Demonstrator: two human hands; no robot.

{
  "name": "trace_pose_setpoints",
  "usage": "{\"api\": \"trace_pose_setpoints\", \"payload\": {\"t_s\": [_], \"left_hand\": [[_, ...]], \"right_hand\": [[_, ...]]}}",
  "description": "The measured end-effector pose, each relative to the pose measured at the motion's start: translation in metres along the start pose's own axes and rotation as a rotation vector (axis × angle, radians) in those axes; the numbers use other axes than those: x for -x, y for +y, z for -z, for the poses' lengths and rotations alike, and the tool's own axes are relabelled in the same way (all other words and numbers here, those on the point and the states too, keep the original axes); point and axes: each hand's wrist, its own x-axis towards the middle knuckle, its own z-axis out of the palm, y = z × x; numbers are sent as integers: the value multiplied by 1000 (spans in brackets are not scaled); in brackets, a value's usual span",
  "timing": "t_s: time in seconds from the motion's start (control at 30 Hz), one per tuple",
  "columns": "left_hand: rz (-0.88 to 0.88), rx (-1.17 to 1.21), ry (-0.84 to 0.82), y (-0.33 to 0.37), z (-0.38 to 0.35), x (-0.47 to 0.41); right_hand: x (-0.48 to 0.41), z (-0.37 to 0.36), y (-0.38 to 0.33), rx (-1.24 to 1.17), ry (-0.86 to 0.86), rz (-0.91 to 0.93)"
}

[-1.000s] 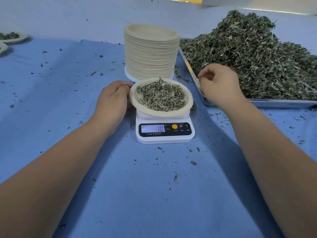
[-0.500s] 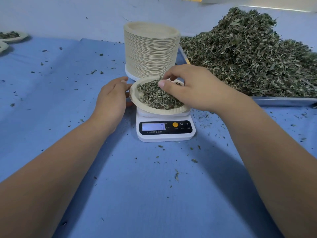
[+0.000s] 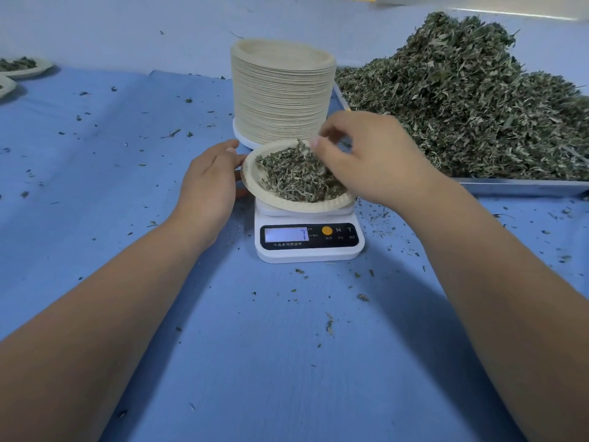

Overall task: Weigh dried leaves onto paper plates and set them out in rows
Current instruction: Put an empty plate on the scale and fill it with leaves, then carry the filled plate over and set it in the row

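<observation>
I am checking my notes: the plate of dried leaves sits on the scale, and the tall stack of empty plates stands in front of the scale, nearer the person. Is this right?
Not quite. The head view shows the stack of empty plates behind the scale, farther from the person. The plate of dried leaves does sit on the scale.

This looks like a small packing or processing workroom for dried herbs, not a home kitchen. A long worktable is covered edge to edge with a blue cloth [image 3: 95,193], littered with leaf crumbs. At the far right a metal tray [image 3: 522,186] carries a big loose heap of dried leaves [image 3: 462,103], bulk stock and not a household amount. In the middle stands a tall stack of paper plates [image 3: 282,90], with a small digital scale [image 3: 309,240] just in front of it. At the far left, filled plates [image 3: 24,66] sit set out. A plain pale wall [image 3: 127,27] runs behind.
</observation>
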Motion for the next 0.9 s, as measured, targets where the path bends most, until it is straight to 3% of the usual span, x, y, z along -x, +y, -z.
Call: {"api": "trace_pose_setpoints", "payload": {"t_s": [0.13, 0.4, 0.57, 0.73, 0.9], "left_hand": [[25, -64, -32, 8, -1, 4], [170, -44, -94, 19, -10, 5], [254, 182, 100, 33, -1, 3], [296, 302, 291, 45, 48, 10], [324, 333, 489, 47, 139, 35]], "right_hand": [[12, 1, 17, 96, -12, -170], [22, -3, 15, -84, -49, -306], [22, -3, -7, -204, -51, -269], [14, -23, -61, -342, -203, -192], [10, -46, -132, -382, -409, 43]]}}
